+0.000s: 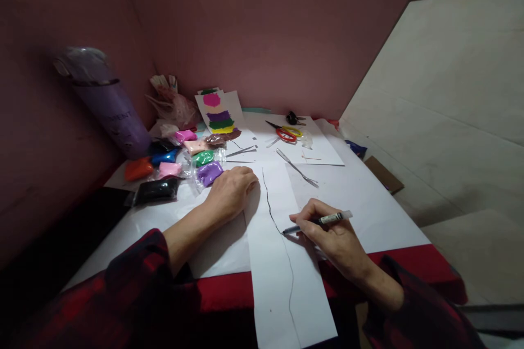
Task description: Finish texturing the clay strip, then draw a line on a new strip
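Note:
A long strip of white paper (270,283) lies on the table, its lower end hanging past the front edge. A wavy line runs down it, thick and dark above the pen tip, thin and faint below. My right hand (333,237) grips a black marker pen (336,217), its tip touching the line near the middle of the strip. My left hand (232,193) rests at the strip's upper left edge with its fingers curled in; nothing shows in them. Just beyond it lies a purple clay packet (210,173).
Several clay packets, a black one (156,191) among them, and a purple bottle (112,103) stand left. Beyond the strip lie red-and-yellow scissors (286,133), a slim metal tool (297,168), keys (293,118) and paper scraps. A colour-swatch card (219,112) leans near the pink wall.

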`<action>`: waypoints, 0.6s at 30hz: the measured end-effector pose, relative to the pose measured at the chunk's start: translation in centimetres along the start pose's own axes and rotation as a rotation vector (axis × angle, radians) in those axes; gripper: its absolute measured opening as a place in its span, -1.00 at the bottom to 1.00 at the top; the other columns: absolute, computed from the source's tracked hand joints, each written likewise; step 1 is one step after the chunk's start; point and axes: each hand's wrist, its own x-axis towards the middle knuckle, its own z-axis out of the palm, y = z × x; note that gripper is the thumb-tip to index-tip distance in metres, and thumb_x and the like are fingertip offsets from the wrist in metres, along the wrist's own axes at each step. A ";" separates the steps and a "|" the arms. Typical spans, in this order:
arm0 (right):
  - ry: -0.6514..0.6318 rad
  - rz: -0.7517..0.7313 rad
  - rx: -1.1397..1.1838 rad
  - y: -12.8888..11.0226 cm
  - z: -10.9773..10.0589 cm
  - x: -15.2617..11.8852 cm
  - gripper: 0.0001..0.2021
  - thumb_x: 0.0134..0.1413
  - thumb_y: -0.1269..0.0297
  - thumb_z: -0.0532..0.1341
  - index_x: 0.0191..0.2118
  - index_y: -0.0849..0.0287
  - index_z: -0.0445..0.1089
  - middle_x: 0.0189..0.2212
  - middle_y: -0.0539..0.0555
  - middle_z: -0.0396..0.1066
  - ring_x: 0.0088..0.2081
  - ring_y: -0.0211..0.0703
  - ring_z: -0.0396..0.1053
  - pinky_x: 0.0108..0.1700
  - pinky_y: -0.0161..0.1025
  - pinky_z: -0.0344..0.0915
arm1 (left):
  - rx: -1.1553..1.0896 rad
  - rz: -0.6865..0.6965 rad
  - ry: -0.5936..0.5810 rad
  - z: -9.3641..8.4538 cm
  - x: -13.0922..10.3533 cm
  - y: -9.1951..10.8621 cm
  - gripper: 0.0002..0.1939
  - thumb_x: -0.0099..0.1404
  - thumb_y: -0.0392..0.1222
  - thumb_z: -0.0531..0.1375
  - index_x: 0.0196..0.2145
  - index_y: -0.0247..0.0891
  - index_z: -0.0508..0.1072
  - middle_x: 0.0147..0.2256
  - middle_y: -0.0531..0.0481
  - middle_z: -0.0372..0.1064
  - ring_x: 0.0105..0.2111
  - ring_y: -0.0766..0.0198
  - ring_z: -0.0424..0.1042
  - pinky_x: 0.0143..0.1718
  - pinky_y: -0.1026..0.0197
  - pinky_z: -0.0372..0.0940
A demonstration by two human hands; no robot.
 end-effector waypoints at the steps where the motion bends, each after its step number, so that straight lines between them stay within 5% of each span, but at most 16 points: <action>1: 0.001 -0.001 -0.006 -0.1 0.0 0.0 -0.80 0.00 0.28 0.20 -0.58 0.11 0.28 -0.62 -0.05 0.30 -0.35 -0.11 0.46 -0.06 -0.07 0.41 | 0.000 0.002 0.004 0.0 0.0 0.0 -0.71 0.30 -0.33 0.01 -0.33 -0.23 0.54 -0.20 -0.09 0.47 -0.14 0.09 0.42 -0.14 0.10 0.28; 18: -0.016 -0.005 0.026 0.0 -0.1 -0.2 -0.81 -0.01 0.32 0.21 -0.59 0.11 0.28 -0.66 -0.09 0.23 -0.37 -0.13 0.46 0.01 -0.04 0.40 | -0.001 -0.010 -0.001 0.0 0.0 0.0 -0.71 0.28 -0.35 0.02 -0.33 -0.24 0.55 -0.17 -0.09 0.48 -0.14 0.10 0.42 -0.15 0.12 0.28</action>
